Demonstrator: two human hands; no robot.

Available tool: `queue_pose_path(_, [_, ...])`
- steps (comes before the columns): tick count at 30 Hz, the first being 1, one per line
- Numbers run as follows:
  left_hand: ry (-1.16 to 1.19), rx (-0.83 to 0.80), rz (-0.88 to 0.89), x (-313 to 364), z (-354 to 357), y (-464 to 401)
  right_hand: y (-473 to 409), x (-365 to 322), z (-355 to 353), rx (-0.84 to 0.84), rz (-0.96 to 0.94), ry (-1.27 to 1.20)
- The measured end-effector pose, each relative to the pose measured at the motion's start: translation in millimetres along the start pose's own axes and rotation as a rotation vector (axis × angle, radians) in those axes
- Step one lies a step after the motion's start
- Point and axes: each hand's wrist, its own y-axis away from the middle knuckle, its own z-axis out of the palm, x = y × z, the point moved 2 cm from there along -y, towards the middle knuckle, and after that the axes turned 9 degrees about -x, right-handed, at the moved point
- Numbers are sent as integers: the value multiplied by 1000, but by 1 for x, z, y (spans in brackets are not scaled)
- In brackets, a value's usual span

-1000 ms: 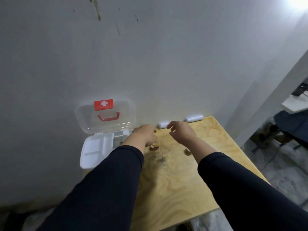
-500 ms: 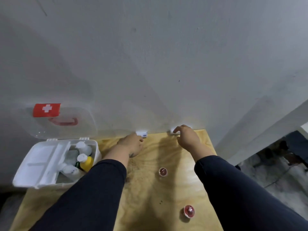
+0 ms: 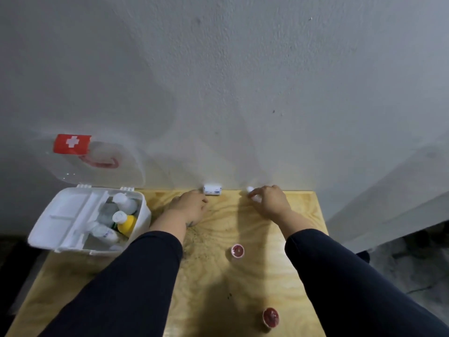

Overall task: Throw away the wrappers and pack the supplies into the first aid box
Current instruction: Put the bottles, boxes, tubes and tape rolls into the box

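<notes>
The white first aid box (image 3: 51,229) stands open at the table's left, its clear lid with a red cross label leaning on the wall. Inside lie several small bottles, one with a yellow cap (image 3: 127,224). A small white roll (image 3: 212,190) lies against the wall. My left hand (image 3: 188,209) rests just left of and below the roll, fingers loosely curled, holding nothing. At the wall further right, my right hand (image 3: 268,200) closes on another white roll (image 3: 251,192), which is mostly hidden under the fingers.
Two small round red items lie on the wooden table (image 3: 243,288): one (image 3: 237,250) mid-table, one (image 3: 270,317) near the front. A grey wall bounds the table's far edge. The table's right edge drops to a dark floor (image 3: 413,263).
The view has swung down and right, bringing the box's contents and two red items into sight. My right hand has reached the right-hand roll at the wall; the left hand nears the other roll.
</notes>
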Motion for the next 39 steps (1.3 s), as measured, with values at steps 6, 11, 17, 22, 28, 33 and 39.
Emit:
queue_pose_path(6, [30,0,-9,-17,3,8,2,-60,13,76,-95,-647])
queue_pose_path(11, [62,6,-39,-37,4,13,-6,-93,30,121,-99,-766])
queue_pose_path(17, [84,-7,-49,-54,6,18,-13,-101,42,125,-78,-574])
queue_pose_path(22, [69,-5,-47,-55,5,18,-15,-105,40,167,-89,-289])
queue_pose_path(28, [50,-16,-38,-52,4,20,-10,-100,45,87,-35,-572])
queue_pose_path(33, [39,15,-11,-44,-6,30,8,-109,28,106,-39,-855])
queue_pose_path(39, [-6,115,34,-39,-37,55,33,-137,-4,141,-75,-996])
